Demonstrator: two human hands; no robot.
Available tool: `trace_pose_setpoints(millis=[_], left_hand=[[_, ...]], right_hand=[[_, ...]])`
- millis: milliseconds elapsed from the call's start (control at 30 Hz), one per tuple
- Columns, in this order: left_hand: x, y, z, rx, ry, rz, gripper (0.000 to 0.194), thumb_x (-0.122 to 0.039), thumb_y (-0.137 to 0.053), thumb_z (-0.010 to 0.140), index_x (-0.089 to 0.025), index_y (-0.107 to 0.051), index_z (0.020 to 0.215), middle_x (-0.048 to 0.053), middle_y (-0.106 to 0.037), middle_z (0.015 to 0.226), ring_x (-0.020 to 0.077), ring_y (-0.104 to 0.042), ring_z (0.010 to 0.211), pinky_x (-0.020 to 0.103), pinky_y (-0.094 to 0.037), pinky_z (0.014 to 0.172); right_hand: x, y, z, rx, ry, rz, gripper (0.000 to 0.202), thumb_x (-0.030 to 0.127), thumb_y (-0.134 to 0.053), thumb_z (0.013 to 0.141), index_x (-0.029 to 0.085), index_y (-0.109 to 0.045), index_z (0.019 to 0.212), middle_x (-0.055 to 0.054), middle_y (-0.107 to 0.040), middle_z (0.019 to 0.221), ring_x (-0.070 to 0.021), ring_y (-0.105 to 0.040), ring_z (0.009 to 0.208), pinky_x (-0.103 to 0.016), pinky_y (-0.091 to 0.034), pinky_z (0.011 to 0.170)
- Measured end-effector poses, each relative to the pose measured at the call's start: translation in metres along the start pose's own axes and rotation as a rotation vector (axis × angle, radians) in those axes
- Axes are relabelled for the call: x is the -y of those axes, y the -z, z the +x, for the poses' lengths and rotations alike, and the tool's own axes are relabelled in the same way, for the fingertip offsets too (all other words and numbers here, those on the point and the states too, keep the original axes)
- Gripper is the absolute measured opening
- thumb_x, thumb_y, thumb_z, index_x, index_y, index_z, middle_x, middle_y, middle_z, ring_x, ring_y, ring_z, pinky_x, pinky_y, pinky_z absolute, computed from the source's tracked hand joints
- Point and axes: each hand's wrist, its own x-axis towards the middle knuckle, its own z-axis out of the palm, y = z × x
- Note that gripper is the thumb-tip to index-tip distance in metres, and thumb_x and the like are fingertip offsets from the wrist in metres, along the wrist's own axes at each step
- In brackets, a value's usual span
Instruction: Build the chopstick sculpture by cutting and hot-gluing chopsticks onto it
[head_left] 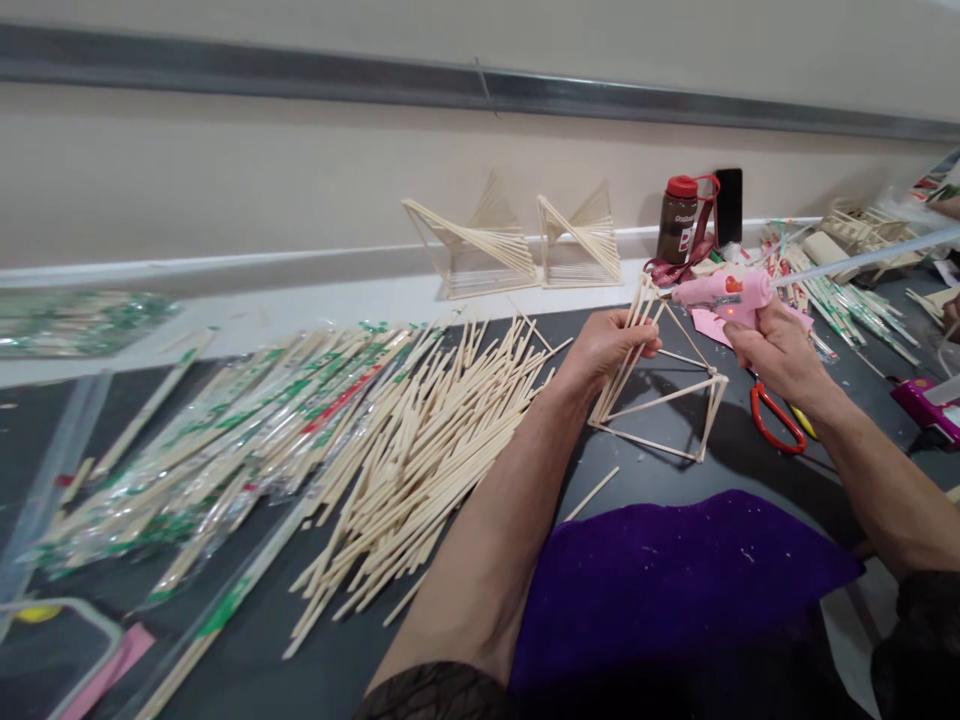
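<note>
My left hand is closed around some wooden sticks at the upper left side of a small stick frame, which rests on the dark table. In my right hand is a pink hot glue gun with a small lit light. Its nozzle points left, at or very near the top corner of the frame; I cannot tell whether it touches. A clear glue stick sticks out of the gun's back. Red-handled scissors lie under my right wrist.
A heap of loose chopsticks and wrapped chopsticks cover the table to the left. Two twisted stick models stand by the wall. A bottle and a phone are behind the gun. Another person's hand shows at far right.
</note>
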Motion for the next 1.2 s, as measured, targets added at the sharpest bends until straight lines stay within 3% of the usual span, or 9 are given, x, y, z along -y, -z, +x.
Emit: trace_pose_setpoints(millis=[333,833,1200], left_hand=[[-0.002,0.0,-0.002,-0.009,0.002,0.007,0.013,-0.013,-0.067,0.075,-0.014,-0.063,0.063,0.002,-0.067,0.058,0.0102,-0.061,0.056,0.024,-0.046,0.064],[-0.002,0.0,-0.002,-0.008,0.004,0.02,0.011,-0.014,-0.068,0.075,-0.014,-0.063,0.065,0.001,-0.066,0.058,0.0106,-0.061,0.056,0.025,-0.047,0.066],[0.001,0.003,0.001,-0.006,0.003,0.025,0.008,-0.017,-0.07,0.074,-0.014,-0.064,0.07,0.002,-0.068,0.059,0.0109,-0.063,0.056,0.022,-0.039,0.056]], right_hand=[[0.002,-0.001,-0.001,-0.014,-0.123,0.265,0.016,0.032,-0.056,0.082,0.02,-0.056,0.072,0.002,-0.054,0.059,-0.0121,-0.048,0.052,-0.028,-0.039,0.052],[-0.001,-0.002,0.001,0.032,-0.084,0.147,0.013,0.031,-0.056,0.084,0.021,-0.057,0.076,0.001,-0.056,0.059,-0.0143,-0.052,0.055,-0.03,-0.043,0.056],[-0.008,-0.005,-0.001,-0.011,-0.081,0.12,0.01,0.031,-0.058,0.082,0.021,-0.056,0.08,0.002,-0.056,0.059,-0.0159,-0.055,0.058,-0.031,-0.042,0.058]])
